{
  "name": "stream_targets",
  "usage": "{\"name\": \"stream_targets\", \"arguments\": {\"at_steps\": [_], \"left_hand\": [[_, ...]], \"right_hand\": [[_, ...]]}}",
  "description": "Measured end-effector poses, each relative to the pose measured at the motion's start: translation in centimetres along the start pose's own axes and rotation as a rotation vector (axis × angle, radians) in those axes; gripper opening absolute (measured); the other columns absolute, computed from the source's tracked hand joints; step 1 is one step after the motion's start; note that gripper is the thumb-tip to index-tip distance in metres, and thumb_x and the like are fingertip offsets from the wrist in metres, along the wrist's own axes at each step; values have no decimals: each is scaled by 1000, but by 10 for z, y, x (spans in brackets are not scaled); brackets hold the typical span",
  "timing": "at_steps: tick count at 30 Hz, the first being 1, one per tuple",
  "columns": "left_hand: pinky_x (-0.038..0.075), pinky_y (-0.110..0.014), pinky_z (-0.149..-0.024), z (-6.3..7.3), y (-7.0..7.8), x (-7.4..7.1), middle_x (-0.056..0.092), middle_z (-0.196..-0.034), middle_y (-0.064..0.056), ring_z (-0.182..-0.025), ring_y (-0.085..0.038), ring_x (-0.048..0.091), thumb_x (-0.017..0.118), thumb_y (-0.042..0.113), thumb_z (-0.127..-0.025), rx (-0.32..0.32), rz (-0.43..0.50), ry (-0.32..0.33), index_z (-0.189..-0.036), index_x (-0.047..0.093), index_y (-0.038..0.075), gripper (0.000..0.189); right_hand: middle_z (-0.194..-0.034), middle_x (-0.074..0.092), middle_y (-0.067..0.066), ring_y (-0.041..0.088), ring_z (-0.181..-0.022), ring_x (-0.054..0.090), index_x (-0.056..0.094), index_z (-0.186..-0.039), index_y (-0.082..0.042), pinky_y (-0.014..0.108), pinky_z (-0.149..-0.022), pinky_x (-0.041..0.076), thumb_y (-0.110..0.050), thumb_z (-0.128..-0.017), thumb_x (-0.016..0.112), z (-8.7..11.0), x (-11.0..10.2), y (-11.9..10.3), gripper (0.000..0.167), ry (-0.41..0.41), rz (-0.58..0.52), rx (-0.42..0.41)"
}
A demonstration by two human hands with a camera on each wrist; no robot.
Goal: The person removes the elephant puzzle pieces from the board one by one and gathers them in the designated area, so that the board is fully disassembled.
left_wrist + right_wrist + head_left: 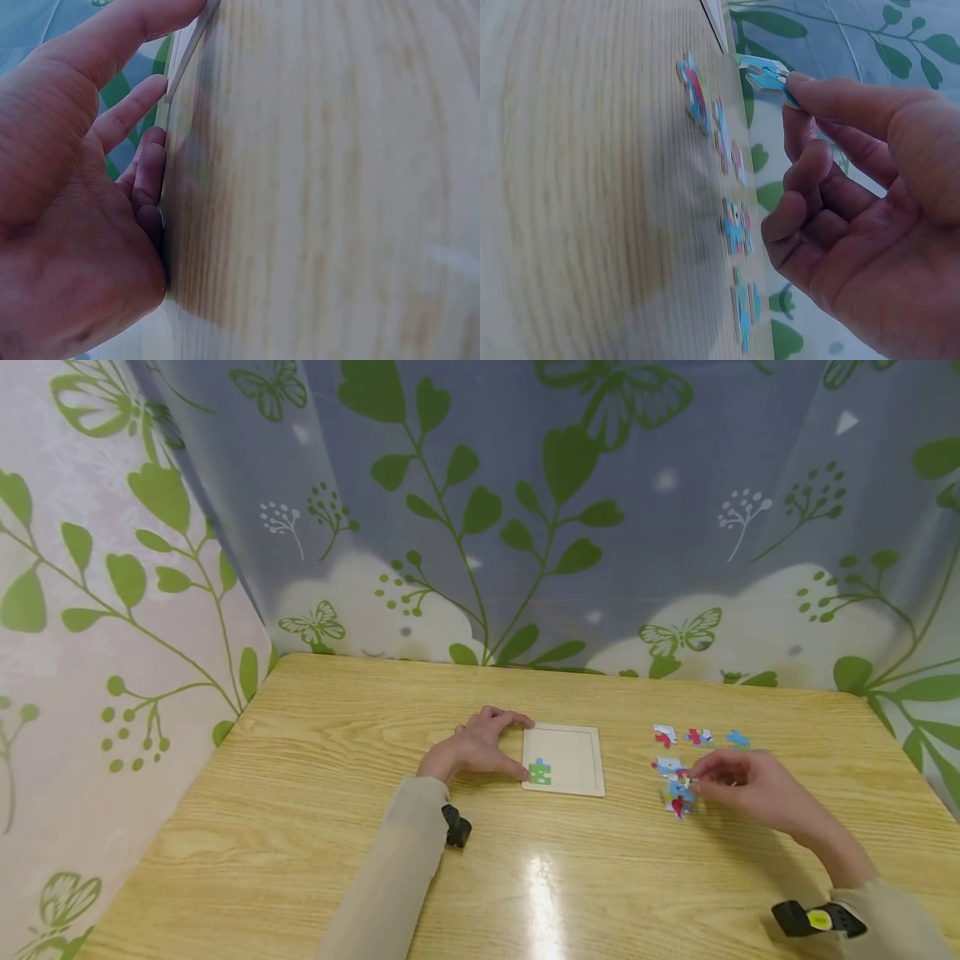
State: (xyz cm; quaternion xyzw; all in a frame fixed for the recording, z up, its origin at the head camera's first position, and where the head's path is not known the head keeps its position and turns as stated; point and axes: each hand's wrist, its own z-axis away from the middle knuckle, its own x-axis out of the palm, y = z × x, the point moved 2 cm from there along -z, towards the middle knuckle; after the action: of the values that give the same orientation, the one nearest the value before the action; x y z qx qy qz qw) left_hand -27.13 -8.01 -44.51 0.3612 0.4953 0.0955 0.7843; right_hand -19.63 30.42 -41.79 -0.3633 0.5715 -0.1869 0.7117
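Observation:
A square wooden puzzle tray lies flat on the table. One green-and-blue jigsaw piece sits in its lower left corner. My left hand rests beside the tray's left side, with the thumb touching near the lower corner and the forefinger at the upper one. Between thumb and forefinger, my right hand pinches a light-blue and white jigsaw piece, raised above the table. Close under that hand lie loose jigsaw pieces, including one with red on it; the hand partly hides this group.
Further loose pieces lie in a row behind the right hand: a white-and-red piece, a red-and-blue piece and a blue-and-green piece. Patterned curtains hang along the back and left edges of the wooden table.

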Motion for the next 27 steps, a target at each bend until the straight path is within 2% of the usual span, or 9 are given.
{"name": "stream_targets", "arguments": {"at_steps": [9,17,27], "left_hand": [[13,-65,-121,-1,-1,1,35,-154,-9,-145,-33,32,86,37,-81,4,-6,1,-145,51,35,73],[14,-66,-121,1,1,0,35,-155,-10,-146,-34,31,86,37,-81,2,-6,-1,-145,51,34,73],[15,-65,-120,1,1,0,35,-155,-9,-146,-33,32,85,38,-81,2,-18,-8,-145,50,34,73]], "right_hand": [[-91,69,-4,6,-76,60,71,-108,-5,25,-67,48,-17,-98,69,7,-7,17,15,-22,21,-1],[-92,70,-4,5,-77,60,71,-111,-4,25,-64,48,-17,-98,70,13,-9,29,18,-31,13,43],[-91,71,-7,5,-77,62,71,-111,-2,25,-64,49,-15,-98,70,19,-15,40,18,-34,0,56]]}}
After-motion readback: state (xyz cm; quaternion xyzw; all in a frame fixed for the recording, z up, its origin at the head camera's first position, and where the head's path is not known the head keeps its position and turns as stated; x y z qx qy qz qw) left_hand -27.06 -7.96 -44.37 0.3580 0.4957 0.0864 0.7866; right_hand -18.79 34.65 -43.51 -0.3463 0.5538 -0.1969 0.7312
